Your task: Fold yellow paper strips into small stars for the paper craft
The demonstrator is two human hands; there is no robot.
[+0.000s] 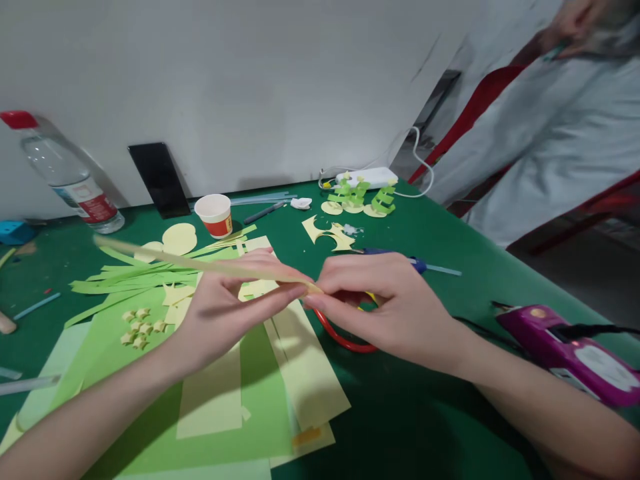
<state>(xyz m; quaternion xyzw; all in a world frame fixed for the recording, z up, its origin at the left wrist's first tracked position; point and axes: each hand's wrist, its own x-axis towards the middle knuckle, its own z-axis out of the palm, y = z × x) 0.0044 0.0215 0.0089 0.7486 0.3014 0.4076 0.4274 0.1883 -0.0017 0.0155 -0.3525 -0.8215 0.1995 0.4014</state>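
Note:
My left hand (235, 300) and my right hand (380, 300) meet above the table, both pinching one end of a long pale yellow paper strip (200, 265). Its free end reaches out to the left, over the green paper strips (145, 277). The part between my fingertips is mostly hidden. Under my left arm lie a green paper sheet (150, 407) and pale yellow sheets (310, 373). Small folded paper stars (141, 329) sit on the green sheet. Behind my right hand, red scissor handles (345, 343) show in part.
A paper cup (215, 217), a phone (159, 180) and a water bottle (75, 180) stand along the wall. Green paper plants (357, 193) stand by a white power strip (367, 177). A glue gun (393, 257) lies behind my right hand, a purple device (570, 353) at right. Another person (545, 133) is beyond.

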